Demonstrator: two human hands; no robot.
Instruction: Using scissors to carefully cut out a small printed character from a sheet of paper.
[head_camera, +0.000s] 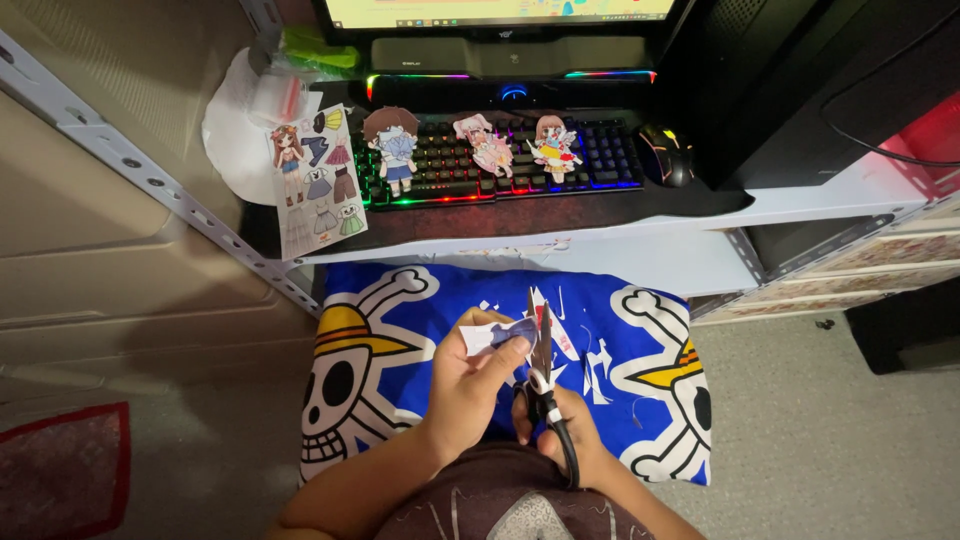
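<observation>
Two bare hands, no gloves, rings, watch or bracelets visible. Left hand (470, 385): thumb and fingers (505, 352) slim, nails short, unpainted. Right hand (560, 430): knuckles partly hidden, wrist behind fingers bare. Both forearms uncovered back from fingers to lower frame edge; no sleeves reach wrists. Below forearms, between them, dark maroon-brown garment (520, 500), soft fabric, with pale grey-white printed graphic of thin curved lines and rounded shape at centre. Garment detail cut off by frame edge; rest of body out of view.
</observation>
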